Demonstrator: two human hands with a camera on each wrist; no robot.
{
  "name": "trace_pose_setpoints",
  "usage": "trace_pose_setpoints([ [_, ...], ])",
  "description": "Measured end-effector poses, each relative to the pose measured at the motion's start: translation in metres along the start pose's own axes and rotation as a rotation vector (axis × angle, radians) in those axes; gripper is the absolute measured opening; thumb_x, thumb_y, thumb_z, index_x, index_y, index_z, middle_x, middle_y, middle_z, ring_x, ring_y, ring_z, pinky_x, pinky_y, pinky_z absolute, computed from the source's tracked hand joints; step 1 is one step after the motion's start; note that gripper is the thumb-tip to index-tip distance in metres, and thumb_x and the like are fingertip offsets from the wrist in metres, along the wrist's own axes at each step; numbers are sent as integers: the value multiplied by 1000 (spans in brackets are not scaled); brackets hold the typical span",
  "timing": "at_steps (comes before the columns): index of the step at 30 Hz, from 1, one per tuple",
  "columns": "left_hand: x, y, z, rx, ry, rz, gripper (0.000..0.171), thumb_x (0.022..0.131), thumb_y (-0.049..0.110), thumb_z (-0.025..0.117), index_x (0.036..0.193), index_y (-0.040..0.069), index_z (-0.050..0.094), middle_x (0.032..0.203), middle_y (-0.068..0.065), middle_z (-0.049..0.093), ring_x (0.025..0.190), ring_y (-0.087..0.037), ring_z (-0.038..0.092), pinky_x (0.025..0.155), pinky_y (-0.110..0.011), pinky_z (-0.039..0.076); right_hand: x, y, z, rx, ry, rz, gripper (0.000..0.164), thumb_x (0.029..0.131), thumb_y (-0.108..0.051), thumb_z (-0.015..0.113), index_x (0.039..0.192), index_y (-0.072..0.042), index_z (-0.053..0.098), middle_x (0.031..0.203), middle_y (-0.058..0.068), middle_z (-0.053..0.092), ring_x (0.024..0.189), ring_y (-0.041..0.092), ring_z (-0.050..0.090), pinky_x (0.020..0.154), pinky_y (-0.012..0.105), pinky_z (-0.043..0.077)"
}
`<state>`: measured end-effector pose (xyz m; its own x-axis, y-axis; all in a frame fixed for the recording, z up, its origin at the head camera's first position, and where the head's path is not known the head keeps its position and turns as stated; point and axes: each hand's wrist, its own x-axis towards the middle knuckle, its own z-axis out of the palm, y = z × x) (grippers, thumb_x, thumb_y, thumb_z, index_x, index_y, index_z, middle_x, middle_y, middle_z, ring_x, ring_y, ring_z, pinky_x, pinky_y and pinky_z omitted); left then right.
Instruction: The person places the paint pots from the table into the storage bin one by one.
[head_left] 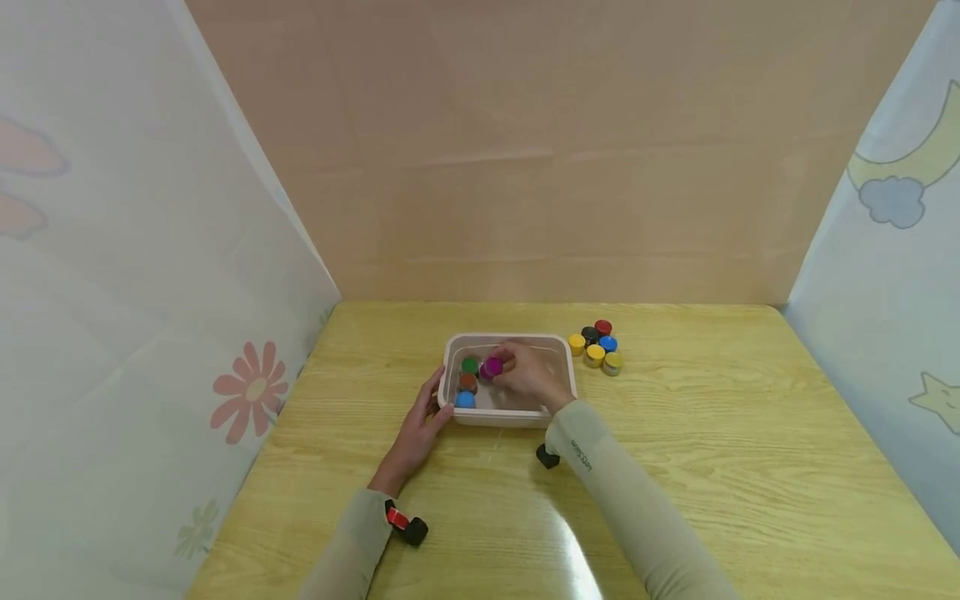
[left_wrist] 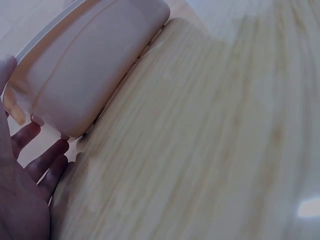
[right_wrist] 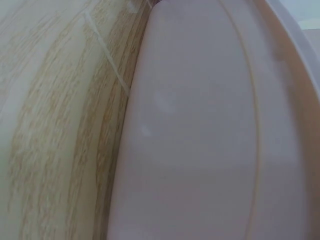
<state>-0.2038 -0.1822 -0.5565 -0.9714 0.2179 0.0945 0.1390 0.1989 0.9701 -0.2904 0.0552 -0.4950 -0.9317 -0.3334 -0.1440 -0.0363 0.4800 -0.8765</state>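
A small jar with a purple lid (head_left: 492,367) is pinched between the fingers and thumb of my right hand (head_left: 527,372), inside a pale plastic tub (head_left: 487,419). Along the tub's left side stand small jars with a green lid (head_left: 469,366), a brown lid (head_left: 468,382) and a light blue lid (head_left: 465,400). My left hand (head_left: 417,430) spreads around the tub's front left corner. In the left wrist view its fingers (left_wrist: 46,162) lie fairly straight against the outer wall. Only the tub's outer wall (right_wrist: 195,130) and the table show in the right wrist view; the hand is hidden there.
Several more small jars stand on the wooden table (head_left: 697,433) just right of the tub, with a red lid (head_left: 603,327), a black lid (head_left: 590,334), a blue lid (head_left: 608,343) and yellow lids. A brown back wall (head_left: 562,167) and printed side walls enclose the table.
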Motion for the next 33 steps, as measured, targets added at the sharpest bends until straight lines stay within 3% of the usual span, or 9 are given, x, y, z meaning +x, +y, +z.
trace_pose_setpoints([
  [7, -8, 27, -2, 8, -18, 34, 67, 108, 18, 55, 167, 19, 22, 169, -16, 29, 147, -39, 42, 120, -59, 31, 0, 0, 1, -24, -32, 4, 47, 85, 11, 71, 130, -5, 66, 124, 14, 68, 114, 30, 65, 100, 45, 54],
  [12, -7, 27, -2, 5, -21, 39, 68, 109, 18, 54, 167, 21, 20, 170, -16, 25, 150, -40, 39, 121, -58, 29, 1, 0, 1, -55, -44, -20, 50, 83, 13, 69, 130, -4, 65, 124, 15, 67, 115, 32, 65, 99, 45, 55],
  [21, -8, 30, -4, 23, -31, 38, 68, 108, 18, 54, 167, 20, 21, 170, -16, 26, 149, -39, 41, 121, -58, 30, 2, 2, 1, -38, -64, -32, 51, 88, 10, 68, 137, -1, 61, 130, 17, 67, 119, 33, 65, 101, 44, 55],
  [28, 1, 0, -2, 20, -4, 20, 69, 109, 20, 54, 168, 24, 17, 171, -13, 24, 149, -37, 40, 121, -57, 30, 1, 3, 0, -40, -67, -45, 51, 89, 9, 69, 138, 0, 60, 132, 18, 65, 120, 34, 65, 102, 44, 55],
  [33, 1, -6, -1, 3, 18, 40, 68, 108, 21, 56, 166, 32, 22, 169, -9, 29, 147, -35, 43, 120, -57, 31, 0, 2, -1, -38, -74, -47, 50, 90, 8, 68, 139, 0, 60, 132, 19, 65, 122, 35, 64, 104, 46, 53],
])
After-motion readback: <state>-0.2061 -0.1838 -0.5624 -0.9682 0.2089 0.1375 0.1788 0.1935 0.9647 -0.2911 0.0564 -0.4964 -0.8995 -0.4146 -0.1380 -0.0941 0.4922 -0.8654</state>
